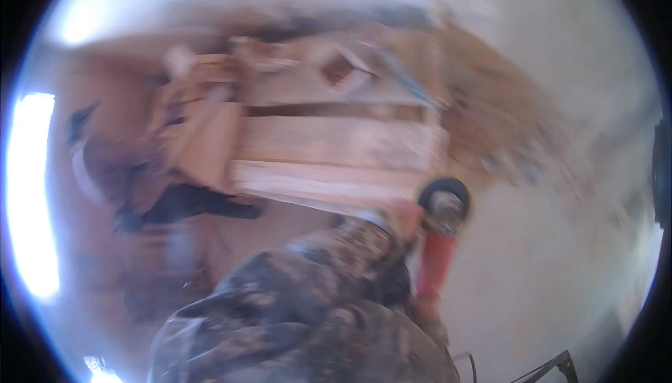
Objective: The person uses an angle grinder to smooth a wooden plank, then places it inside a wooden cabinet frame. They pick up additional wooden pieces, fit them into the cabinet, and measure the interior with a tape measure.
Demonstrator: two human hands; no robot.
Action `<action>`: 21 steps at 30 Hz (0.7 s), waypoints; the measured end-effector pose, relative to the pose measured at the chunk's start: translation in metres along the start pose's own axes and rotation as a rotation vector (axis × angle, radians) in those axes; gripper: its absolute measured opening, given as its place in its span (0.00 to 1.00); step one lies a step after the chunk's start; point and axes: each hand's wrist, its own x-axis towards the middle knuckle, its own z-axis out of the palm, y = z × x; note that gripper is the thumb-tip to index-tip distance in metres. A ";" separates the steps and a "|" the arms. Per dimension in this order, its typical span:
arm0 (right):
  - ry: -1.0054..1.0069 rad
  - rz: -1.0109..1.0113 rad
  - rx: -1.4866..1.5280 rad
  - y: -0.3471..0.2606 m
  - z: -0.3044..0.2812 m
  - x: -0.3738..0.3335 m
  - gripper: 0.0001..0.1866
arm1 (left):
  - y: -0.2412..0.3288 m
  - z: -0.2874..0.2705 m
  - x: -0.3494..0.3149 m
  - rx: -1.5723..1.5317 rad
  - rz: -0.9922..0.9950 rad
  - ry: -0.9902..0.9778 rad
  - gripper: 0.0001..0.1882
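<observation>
A red angle grinder [437, 260] with a dark round disc [456, 190] and a metal-coloured head points away from me, at the right of the workbench's near edge. My left hand [404, 216] is closed at the grinder's head, on its left side; its fingers are smeared by motion. Around the rear end of the red body my right hand [428, 311] is wrapped, partly hidden by my camouflage sleeve [280, 292]. The disc is apart from the pale boards [336, 141] of the bench.
A small open box [346, 73] lies on the bench's far part. Brown board-like pieces [203, 134] lean at its left end, above a dark long object [203, 203]. Brown debris [504, 110] spreads over the floor at the far right. A dark frame [560, 363] shows lower right.
</observation>
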 end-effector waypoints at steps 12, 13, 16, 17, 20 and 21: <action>-0.364 -0.171 -0.540 0.082 0.054 -0.092 0.10 | -0.075 -0.014 -0.126 -0.079 0.026 -0.214 0.08; -0.413 -0.297 -0.638 0.087 0.052 -0.092 0.10 | -0.082 -0.011 -0.132 -0.121 0.049 -0.134 0.08; -0.535 -0.704 -0.808 0.084 0.061 -0.081 0.08 | -0.118 -0.012 -0.151 -0.153 -0.118 -0.267 0.13; -0.567 -0.777 -0.806 0.075 0.070 -0.078 0.08 | -0.130 -0.014 -0.162 -0.160 -0.174 -0.294 0.14; -0.702 -0.324 -0.401 0.023 0.110 -0.080 0.15 | -0.175 -0.030 -0.200 -0.179 -0.248 -0.269 0.15; -0.759 0.019 -0.178 -0.001 0.124 -0.085 0.16 | -0.189 -0.039 -0.215 -0.169 -0.257 -0.254 0.15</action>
